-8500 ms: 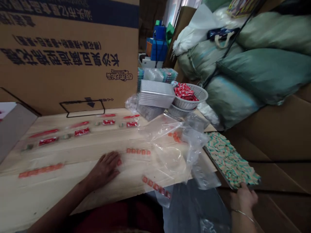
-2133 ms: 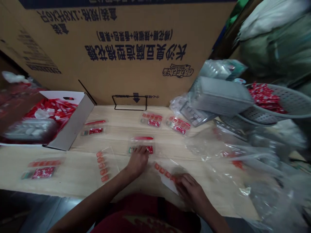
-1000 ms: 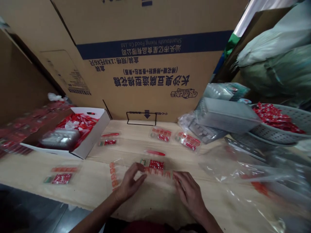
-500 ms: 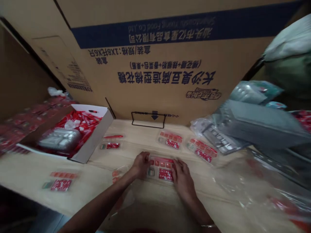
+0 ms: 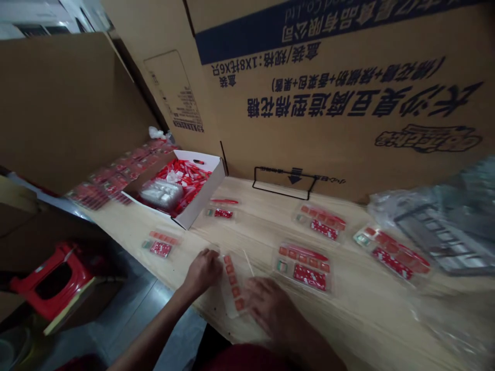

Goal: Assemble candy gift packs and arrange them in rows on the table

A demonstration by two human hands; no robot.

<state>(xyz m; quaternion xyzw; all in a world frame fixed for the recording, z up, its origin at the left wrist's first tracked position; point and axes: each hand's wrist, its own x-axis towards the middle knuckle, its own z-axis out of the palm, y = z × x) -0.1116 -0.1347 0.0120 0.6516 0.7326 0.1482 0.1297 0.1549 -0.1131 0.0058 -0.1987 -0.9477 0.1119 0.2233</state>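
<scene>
Curled left hand (image 5: pixel 201 272), splayed open right hand (image 5: pixel 268 309) flank a clear plastic strip of 5 orange squares (image 5: pixel 233 281).

Carton (image 5: pixel 348 103): tan board with dark blue lettering and a navy band (image 5: pixel 309 31) across its upper part. Desk (image 5: pixel 359 319): pale wood with a light grain. Packets (image 5: pixel 303 268) along the desk: clear film over orange-red squares and a red card (image 5: pixel 309 277) with a white speckled pattern. Strip (image 5: pixel 232 281) near the front edge: the same orange-red squares. White box (image 5: pixel 204 180) toward the far left corner: filled with red-and-white sticks (image 5: pixel 185 178). Stool (image 5: pixel 54 278) beyond the left edge: bright red with a pale yellow rim.
</scene>
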